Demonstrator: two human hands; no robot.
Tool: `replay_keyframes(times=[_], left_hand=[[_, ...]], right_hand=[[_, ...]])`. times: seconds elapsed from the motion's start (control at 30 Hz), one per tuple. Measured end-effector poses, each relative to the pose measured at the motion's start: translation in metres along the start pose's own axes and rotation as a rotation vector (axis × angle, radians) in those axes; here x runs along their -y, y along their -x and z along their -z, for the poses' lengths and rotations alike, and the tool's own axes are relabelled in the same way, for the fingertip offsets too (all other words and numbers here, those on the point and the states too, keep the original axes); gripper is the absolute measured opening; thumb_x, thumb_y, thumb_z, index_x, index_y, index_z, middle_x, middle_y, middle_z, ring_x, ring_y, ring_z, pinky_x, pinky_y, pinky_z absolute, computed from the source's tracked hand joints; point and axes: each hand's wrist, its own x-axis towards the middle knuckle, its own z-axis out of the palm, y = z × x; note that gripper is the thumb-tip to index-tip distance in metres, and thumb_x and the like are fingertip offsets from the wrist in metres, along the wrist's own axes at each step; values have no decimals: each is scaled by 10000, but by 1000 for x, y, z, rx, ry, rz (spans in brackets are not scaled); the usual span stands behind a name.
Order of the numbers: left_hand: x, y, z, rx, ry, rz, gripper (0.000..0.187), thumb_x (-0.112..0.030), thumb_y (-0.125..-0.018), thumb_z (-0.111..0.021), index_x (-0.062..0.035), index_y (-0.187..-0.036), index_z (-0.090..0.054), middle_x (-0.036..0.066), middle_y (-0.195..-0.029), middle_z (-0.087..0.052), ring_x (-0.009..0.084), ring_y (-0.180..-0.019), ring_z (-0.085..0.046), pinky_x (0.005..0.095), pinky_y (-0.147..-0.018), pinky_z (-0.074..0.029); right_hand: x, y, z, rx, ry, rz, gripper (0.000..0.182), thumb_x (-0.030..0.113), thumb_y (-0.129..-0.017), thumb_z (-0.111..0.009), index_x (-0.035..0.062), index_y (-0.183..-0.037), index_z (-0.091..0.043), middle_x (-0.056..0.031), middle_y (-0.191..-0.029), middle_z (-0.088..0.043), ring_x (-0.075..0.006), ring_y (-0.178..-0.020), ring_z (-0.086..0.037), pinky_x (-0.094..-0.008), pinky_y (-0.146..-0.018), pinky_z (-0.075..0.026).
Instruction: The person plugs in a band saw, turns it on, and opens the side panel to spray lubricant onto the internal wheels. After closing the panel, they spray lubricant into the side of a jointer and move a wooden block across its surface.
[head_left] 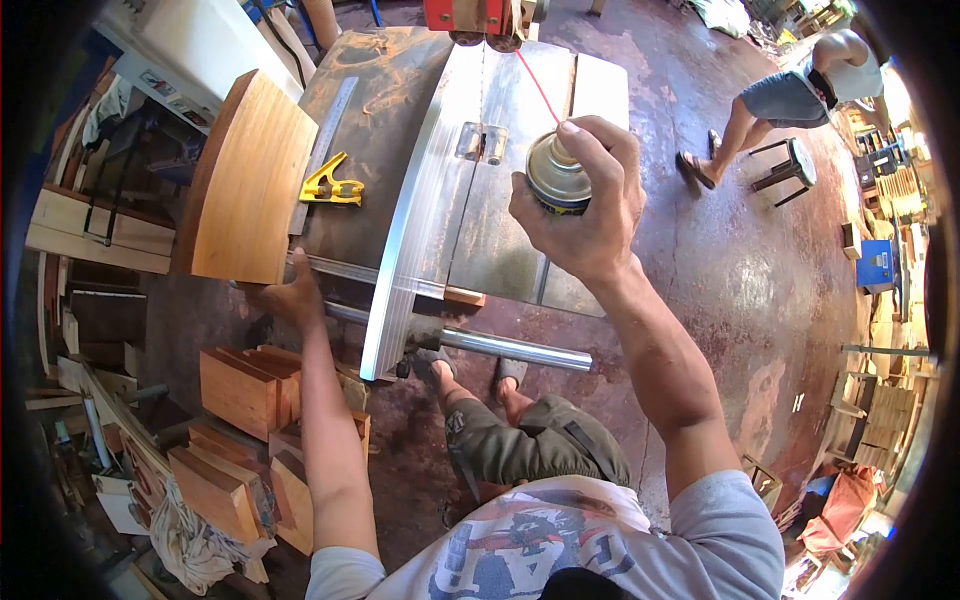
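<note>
My right hand (600,195) is wrapped around a spray can (558,172), its index finger at the top. A thin red straw (538,85) runs from the can up to the red saw head (466,18) above the metal saw table (500,220). At the left, my left hand (290,292) grips the near lower end of a thick wooden board (250,185), thumb up along its edge and fingers partly hidden beneath. A yellow combination square head (333,184) lies beside the board, close to a steel rule (335,125).
A long aluminium fence (405,250) crosses the table, and a round metal rail (515,350) sticks out in front. Wood blocks (240,390) are stacked at lower left. Another person (790,95) stands at the right near a small stool (788,172).
</note>
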Motion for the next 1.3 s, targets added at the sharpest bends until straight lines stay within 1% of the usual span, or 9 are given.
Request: replay_keyframes(times=[0.13, 0.53, 0.63, 0.73, 0.83, 0.93, 1.13, 1.23, 1.3], left_hand=[[-1, -1, 3, 58, 40, 39, 1039, -425, -778, -806, 55, -1511, -247, 290, -1458, -368, 462, -1382, -325, 588, -1173, -223], [-5, -2, 6, 26, -2, 43, 966, -416, -757, -812, 24, -1480, -347, 281, -1457, -412, 451, -1363, -381, 580, -1140, -273], [-4, -2, 4, 9, 58, 30, 948, -406, -751, -815, 20, -1468, -365, 273, -1453, -421, 443, -1362, -386, 573, -1139, -277], [-10, -3, 6, -39, -12, -18, 880, -330, -733, -832, 39, -1403, -397, 276, -1345, -478, 450, -1265, -460, 552, -1097, -342], [-12, -4, 9, 2, 30, -18, 927, -342, -738, -830, 42, -1442, -364, 289, -1413, -432, 458, -1321, -412, 554, -1122, -319], [-4, 1, -3, -87, 2, -22, 919, -396, -773, -795, 13, -1474, -364, 272, -1459, -418, 445, -1352, -394, 569, -1137, -282], [0, 1, -5, -77, -8, -37, 919, -382, -762, -806, 7, -1470, -369, 261, -1450, -423, 438, -1328, -407, 570, -1122, -301], [12, 5, -13, 11, 85, 92, 927, -385, -763, -802, 5, -1478, -358, 263, -1456, -414, 441, -1330, -403, 568, -1125, -298], [12, 7, -12, -27, 67, 58, 933, -383, -761, -804, 3, -1481, -353, 259, -1463, -410, 441, -1334, -401, 565, -1127, -297]], right_hand=[[2, 2, 0, 12, -2, -36, 700, 101, -632, -867, 181, -1265, -578, -131, -1138, -581, -295, -922, -648, -393, -664, -565], [12, -1, -10, 80, 83, -54, 722, 125, -590, -868, 242, -1261, -629, -129, -1186, -569, -294, -953, -637, -385, -662, -559], [10, 0, -13, 73, 86, -42, 737, 125, -588, -871, 242, -1272, -621, -129, -1191, -566, -299, -961, -634, -383, -660, -558], [10, 1, -13, 85, 97, -45, 733, 125, -594, -872, 241, -1270, -614, -131, -1183, -569, -304, -970, -630, -388, -663, -557], [6, 4, -14, 50, 93, -45, 720, 123, -606, -872, 235, -1266, -607, -136, -1171, -575, -305, -974, -629, -394, -667, -556], [8, 8, -10, 97, 84, -58, 703, 120, -619, -868, 228, -1262, -606, -141, -1161, -579, -304, -968, -630, -399, -666, -554], [4, 9, -8, 66, 107, -44, 682, 113, -619, -867, 221, -1244, -617, -135, -1163, -582, -298, -951, -635, -385, -665, -554], [1, 7, -6, 60, 108, -32, 677, 107, -619, -865, 219, -1241, -623, -130, -1158, -586, -295, -949, -636, -379, -666, -555], [2, 8, -5, 39, 112, -28, 666, 104, -616, -863, 216, -1231, -632, -128, -1155, -588, -294, -947, -636, -378, -666, -554]])
